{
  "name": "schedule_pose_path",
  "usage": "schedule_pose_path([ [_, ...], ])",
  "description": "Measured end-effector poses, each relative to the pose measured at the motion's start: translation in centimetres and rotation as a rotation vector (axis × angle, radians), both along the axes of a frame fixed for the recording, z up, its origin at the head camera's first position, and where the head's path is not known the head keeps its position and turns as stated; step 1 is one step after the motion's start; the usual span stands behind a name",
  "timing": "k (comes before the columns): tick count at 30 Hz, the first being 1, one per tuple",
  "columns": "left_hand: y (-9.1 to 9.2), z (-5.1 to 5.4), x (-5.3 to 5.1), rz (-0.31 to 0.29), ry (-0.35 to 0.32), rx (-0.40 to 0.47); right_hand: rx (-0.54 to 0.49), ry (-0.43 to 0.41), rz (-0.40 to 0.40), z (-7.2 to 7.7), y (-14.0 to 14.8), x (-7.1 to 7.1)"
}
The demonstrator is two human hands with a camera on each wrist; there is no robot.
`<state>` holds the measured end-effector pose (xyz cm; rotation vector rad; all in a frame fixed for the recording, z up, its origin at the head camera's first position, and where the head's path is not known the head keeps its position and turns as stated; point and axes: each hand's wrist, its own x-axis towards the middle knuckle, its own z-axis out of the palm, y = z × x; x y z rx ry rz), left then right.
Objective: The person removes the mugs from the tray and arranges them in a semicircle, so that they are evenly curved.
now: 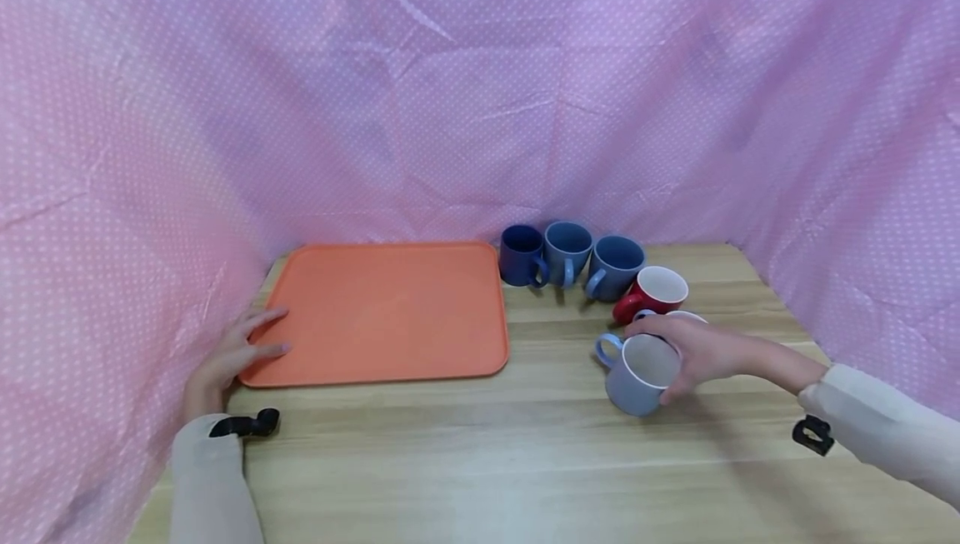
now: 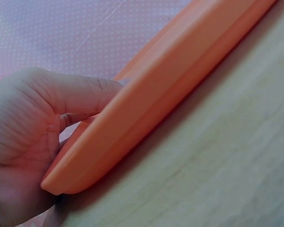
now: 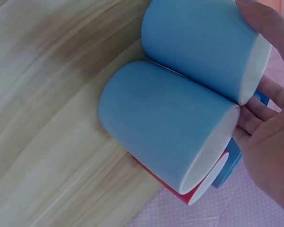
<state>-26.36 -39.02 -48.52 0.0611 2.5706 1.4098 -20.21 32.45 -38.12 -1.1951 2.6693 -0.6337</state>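
My right hand (image 1: 705,352) grips a light blue mug (image 1: 628,390) with a pale inside at the right of the table, its handle pointing left. In the right wrist view, the thumb lies on the near side of this mug (image 3: 199,45) and the fingers are at its rim. A second light blue mug (image 3: 165,123) stands against it, mostly hidden behind my hand in the head view. A red mug (image 1: 651,294) is just behind. At the left, my left hand (image 1: 232,352) rests on the corner of an orange tray (image 1: 390,315), fingers spread, with the thumb over the rim (image 2: 132,94).
A dark blue mug (image 1: 517,265) and two grey-blue mugs, one in the middle (image 1: 558,265) and one to its right (image 1: 615,277), stand in a row beyond the tray's right side. A pink dotted cloth (image 1: 480,111) encloses the wooden table (image 1: 450,461) at the back and sides.
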Motion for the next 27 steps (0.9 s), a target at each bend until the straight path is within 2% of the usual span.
schedule_pose_path([
  [9, 0.1, -0.4, 0.1, 0.013, -0.001, -0.005, 0.018, -0.15, 0.027, 1.2, -0.2, -0.5],
  [16, 0.4, -0.3, 0.0, 0.004, 0.011, -0.014, 0.02, -0.162, 0.043, 1.6, -0.2, -0.7],
  [23, 0.5, -0.2, -0.3, 0.001, 0.018, -0.026, 0.025, -0.213, 0.024, 1.6, -0.2, -1.0],
  [27, 0.6, -0.2, -0.5, -0.006, 0.01, -0.016, 0.031, -0.214, 0.018, 1.6, -0.1, -1.1],
])
